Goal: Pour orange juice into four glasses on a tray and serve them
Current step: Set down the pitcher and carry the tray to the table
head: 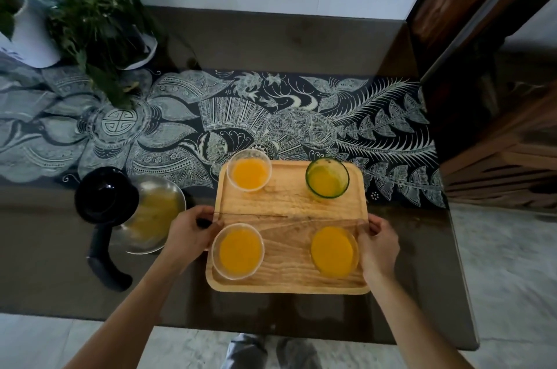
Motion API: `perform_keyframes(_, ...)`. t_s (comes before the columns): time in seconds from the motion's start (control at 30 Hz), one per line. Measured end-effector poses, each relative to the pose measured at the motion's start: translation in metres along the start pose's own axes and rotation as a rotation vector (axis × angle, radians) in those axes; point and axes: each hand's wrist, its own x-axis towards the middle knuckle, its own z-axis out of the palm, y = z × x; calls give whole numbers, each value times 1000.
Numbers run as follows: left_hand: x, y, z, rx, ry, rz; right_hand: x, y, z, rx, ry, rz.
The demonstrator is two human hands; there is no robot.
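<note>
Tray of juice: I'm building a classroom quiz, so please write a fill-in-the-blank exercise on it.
The wooden tray carries ____ glasses of juice.
The green-rimmed glass stands at the tray's far ____ corner.
The jug stands on the tray's ____ side.
Missing: four; right; left.

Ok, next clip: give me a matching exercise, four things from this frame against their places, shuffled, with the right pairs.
Things:
1. green-rimmed glass
2. jug
3. left hand
4. potted plants

Places:
A. far left of the table
B. gripping the left edge of the tray
C. far right corner of the tray
D. on the table, just left of the tray

Pairs: 1-C, 2-D, 3-B, 4-A
</note>
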Motion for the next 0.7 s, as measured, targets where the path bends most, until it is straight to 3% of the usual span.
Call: perform_keyframes(0.7, -25, 67, 10, -56, -67, 162, -11, -27, -83, 69, 106, -60)
